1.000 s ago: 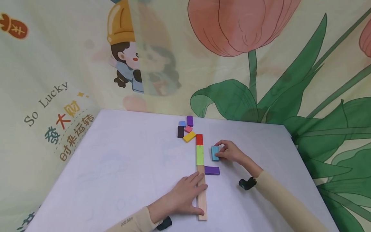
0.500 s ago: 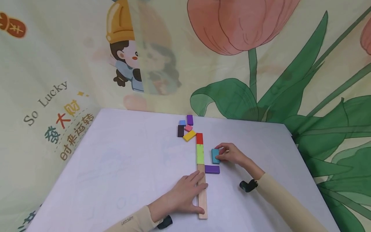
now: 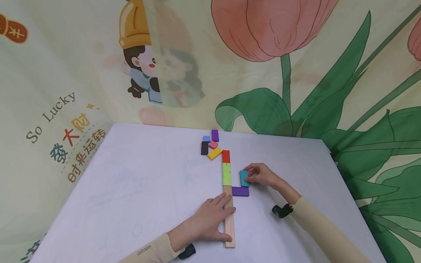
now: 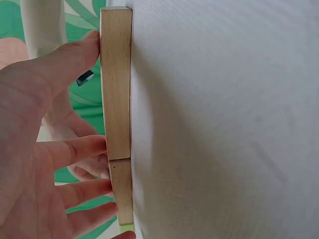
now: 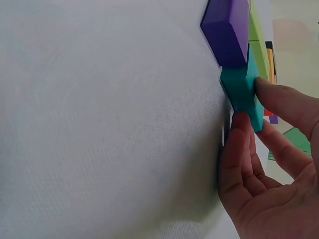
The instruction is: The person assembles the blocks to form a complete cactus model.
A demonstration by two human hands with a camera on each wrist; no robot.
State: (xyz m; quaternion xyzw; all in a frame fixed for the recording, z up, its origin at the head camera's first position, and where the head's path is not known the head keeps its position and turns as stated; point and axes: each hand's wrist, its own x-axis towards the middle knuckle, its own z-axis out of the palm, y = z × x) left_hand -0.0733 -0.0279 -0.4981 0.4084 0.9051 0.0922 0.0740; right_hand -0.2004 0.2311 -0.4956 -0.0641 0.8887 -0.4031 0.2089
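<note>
My left hand (image 3: 210, 219) lies with spread fingers across the plain wooden blocks (image 3: 229, 228); in the left wrist view the thumb and fingertips touch the top of two wooden blocks (image 4: 116, 84) set end to end. Beyond them the row runs on with light green blocks (image 3: 227, 174) and a red block (image 3: 226, 156). A purple block (image 3: 240, 191) sticks out sideways from the row. Between thumb and fingers my right hand (image 3: 261, 174) pinches a teal block (image 3: 243, 178). In the right wrist view the teal block (image 5: 241, 87) meets the purple block (image 5: 227, 32) at its end.
Beside the red end lie a yellow block (image 3: 215, 153), a black block (image 3: 204, 148), a pink block (image 3: 213, 145), a blue block (image 3: 206, 138) and another purple block (image 3: 215, 135). The white table (image 3: 148, 175) ends at a printed cloth backdrop (image 3: 184, 54).
My right hand has brought the teal block nearer to me, from a gap above the purple block to meeting it. The left hand stays on the wooden blocks.
</note>
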